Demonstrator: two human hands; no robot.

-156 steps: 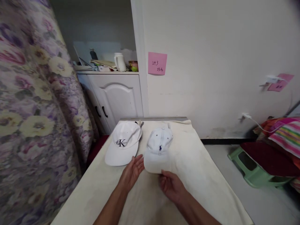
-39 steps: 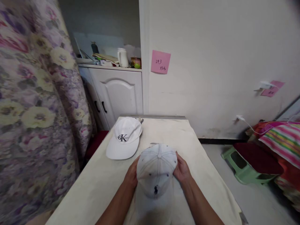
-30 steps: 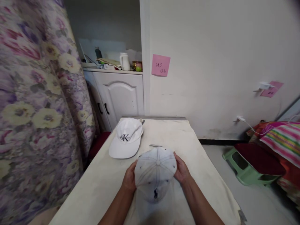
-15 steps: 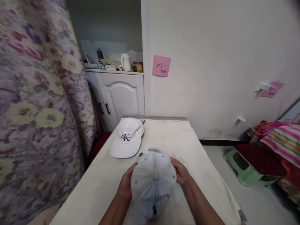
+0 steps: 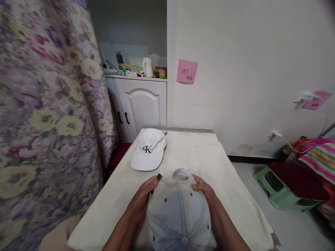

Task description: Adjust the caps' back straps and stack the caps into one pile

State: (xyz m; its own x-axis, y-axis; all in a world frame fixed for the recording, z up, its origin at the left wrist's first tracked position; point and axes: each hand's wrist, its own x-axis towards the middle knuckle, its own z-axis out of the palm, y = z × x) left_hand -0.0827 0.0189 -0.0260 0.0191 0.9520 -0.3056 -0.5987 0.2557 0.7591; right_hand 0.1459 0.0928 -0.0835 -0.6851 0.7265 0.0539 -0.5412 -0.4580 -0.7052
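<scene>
A pale blue-grey cap (image 5: 180, 216) is held between both hands over the near part of the table, its strap opening facing away from me. My left hand (image 5: 145, 191) grips the cap's left rim, with a small brown buckle end at the fingertips. On the right rim, beside the loose strap, my right hand (image 5: 205, 191) is closed with its thumb on top. The cap's brim is out of view at the bottom. A white cap (image 5: 151, 150) with black "CK" letters rests at the table's far left.
A cream cloth covers the table (image 5: 191, 150). A floral curtain (image 5: 52, 122) hangs at left, beside a white cabinet (image 5: 143, 104) with a jug (image 5: 148, 67). At right stands a green stool (image 5: 277, 188). A pink note (image 5: 187, 71) is on the wall.
The blue-grey cap has tipped and come nearer, so its strap opening now shows and its front logo has gone out of view. Both hands still hold it. The view has shifted slightly left.
</scene>
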